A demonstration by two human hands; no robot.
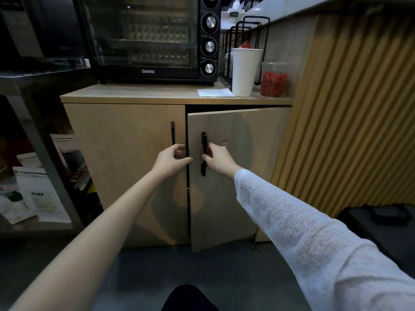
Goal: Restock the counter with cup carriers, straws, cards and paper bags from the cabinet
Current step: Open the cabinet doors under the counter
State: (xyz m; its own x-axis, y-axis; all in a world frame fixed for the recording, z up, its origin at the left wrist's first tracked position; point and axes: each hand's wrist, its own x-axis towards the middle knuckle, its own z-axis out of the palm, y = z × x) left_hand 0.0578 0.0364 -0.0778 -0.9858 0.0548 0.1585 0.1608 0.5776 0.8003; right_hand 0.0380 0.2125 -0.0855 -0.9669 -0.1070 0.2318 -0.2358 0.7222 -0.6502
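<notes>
the left hand curled its fingers round the left door's black handle and the right hand gripped the right door's handle, likely to pull the cabinet open, its right door a little ajar, with the restock things hidden inside.

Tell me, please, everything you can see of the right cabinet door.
The right door is a flat panel of pale wood-look board under the cabinet top. It stands ajar, its left edge swung out from the left door, with a dark gap above it. A black vertical bar handle sits near that edge, and a small red-and-white sticker lies just right of it. The right hand grips the handle; the left hand curls its fingers at the door's free edge.
</notes>
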